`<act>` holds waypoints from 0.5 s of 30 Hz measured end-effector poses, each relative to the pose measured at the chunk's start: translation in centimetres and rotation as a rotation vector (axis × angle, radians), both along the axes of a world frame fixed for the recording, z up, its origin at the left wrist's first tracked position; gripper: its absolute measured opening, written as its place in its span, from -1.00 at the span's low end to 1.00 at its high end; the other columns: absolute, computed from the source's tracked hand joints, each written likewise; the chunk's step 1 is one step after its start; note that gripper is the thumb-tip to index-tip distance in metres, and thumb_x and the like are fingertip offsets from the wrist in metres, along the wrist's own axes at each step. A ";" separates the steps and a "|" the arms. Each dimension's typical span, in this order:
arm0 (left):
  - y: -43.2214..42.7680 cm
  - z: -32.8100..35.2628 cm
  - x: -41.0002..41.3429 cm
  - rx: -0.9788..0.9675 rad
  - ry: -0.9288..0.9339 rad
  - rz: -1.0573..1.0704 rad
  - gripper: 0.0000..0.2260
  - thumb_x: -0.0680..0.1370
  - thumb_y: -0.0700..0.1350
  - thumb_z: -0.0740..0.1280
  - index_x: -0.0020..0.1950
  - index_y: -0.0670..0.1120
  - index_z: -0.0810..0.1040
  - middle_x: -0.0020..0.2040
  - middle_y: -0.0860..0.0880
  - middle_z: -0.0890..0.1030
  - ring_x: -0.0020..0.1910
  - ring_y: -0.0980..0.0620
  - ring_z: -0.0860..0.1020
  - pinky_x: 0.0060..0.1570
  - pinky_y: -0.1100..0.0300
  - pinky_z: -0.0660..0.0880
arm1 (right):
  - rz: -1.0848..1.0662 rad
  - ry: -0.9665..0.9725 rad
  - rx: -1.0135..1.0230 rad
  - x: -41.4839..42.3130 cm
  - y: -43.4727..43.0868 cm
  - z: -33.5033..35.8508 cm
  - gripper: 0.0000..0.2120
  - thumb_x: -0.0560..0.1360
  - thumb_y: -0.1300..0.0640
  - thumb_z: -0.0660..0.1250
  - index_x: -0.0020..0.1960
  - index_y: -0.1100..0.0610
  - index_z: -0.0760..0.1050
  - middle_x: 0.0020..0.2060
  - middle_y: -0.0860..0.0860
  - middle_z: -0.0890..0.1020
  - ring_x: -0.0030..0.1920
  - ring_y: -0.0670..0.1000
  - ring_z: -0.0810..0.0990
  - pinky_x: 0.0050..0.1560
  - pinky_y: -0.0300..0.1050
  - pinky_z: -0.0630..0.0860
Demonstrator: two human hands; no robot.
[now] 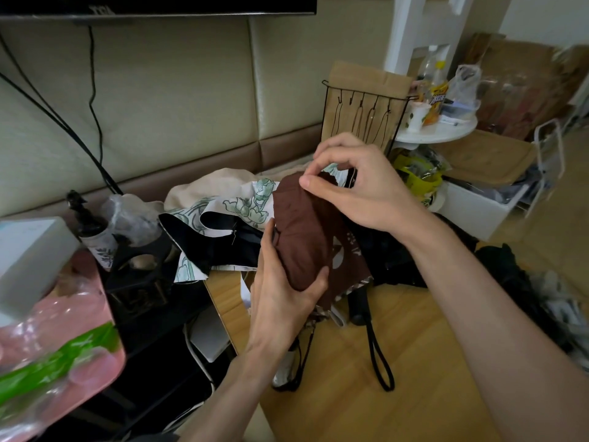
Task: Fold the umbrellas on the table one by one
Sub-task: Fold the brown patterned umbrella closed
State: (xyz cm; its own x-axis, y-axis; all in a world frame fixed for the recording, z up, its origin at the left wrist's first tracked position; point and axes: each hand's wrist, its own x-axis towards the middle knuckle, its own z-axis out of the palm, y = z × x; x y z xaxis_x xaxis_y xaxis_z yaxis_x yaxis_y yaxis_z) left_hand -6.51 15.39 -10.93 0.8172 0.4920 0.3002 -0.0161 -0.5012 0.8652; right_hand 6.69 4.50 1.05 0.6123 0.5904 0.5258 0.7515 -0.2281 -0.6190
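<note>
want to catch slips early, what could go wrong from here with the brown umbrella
1. The right hand pinches only the top edge of the brown umbrella; if that pinch slips, the roll that the left hand grips may spring loose.
2. The floral umbrella and the black umbrella lie close behind and beside it on the table; loose cloth or the black strap could snag it when it is set down.

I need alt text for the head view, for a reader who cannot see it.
Two hands hold a brown umbrella over a wooden table: the left hand grips its lower part, the right hand pinches the fabric at its top. A floral umbrella and a black umbrella lie behind.
</note>
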 end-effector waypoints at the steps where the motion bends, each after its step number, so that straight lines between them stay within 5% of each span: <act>1: -0.1 0.0 0.0 -0.011 -0.004 -0.015 0.01 0.46 0.15 0.58 0.70 0.13 -0.03 0.61 0.09 0.34 0.51 0.13 0.41 0.47 0.14 0.42 | -0.017 -0.010 0.012 0.0 0.6 -0.3 -0.95 0.53 0.08 0.56 -0.07 -0.01 0.71 0.08 -0.03 0.59 0.11 -0.20 0.57 0.15 -0.45 0.35; 5: -0.2 0.1 0.1 -0.223 -0.022 -0.073 -0.07 0.47 0.14 0.57 0.68 0.14 0.07 0.48 0.09 0.49 0.31 0.25 0.58 0.28 0.16 0.60 | -0.085 -0.068 0.075 0.2 1.4 -1.6 -0.80 0.54 -0.05 0.52 0.14 -0.04 0.68 0.16 -0.08 0.56 0.26 -0.13 0.54 0.33 -0.35 0.36; 7: -0.1 0.3 0.3 -0.363 -0.025 -0.056 -0.10 0.43 0.17 0.57 0.65 0.09 0.16 0.39 0.07 0.58 0.21 0.24 0.64 0.21 0.14 0.64 | -0.152 0.057 0.217 -0.2 0.4 -2.1 -0.70 0.61 -0.08 0.45 0.30 -0.05 0.60 0.26 -0.11 0.57 0.33 -0.18 0.50 0.39 -0.25 0.40; 9: 0.3 0.7 0.3 -0.464 -0.035 -0.037 -0.12 0.41 0.18 0.56 0.63 0.06 0.23 0.33 0.06 0.62 0.17 0.23 0.66 0.19 0.19 0.64 | -0.234 0.244 0.321 -0.6 -1.1 -3.4 -0.71 0.64 -0.08 0.40 0.34 -0.06 0.55 0.26 -0.09 0.59 0.30 -0.20 0.53 0.34 -0.15 0.48; 15: 1.1 2.3 0.3 -0.576 -0.135 -0.014 -0.33 0.51 -0.06 0.57 0.54 -0.03 0.35 0.23 0.03 0.68 0.08 0.20 0.71 0.05 0.27 0.65 | -0.266 0.425 0.166 -3.7 -5.0 -9.6 -0.61 0.53 -0.20 0.46 0.26 -0.06 0.49 0.12 -0.03 0.58 0.08 -0.12 0.61 0.04 -0.24 0.58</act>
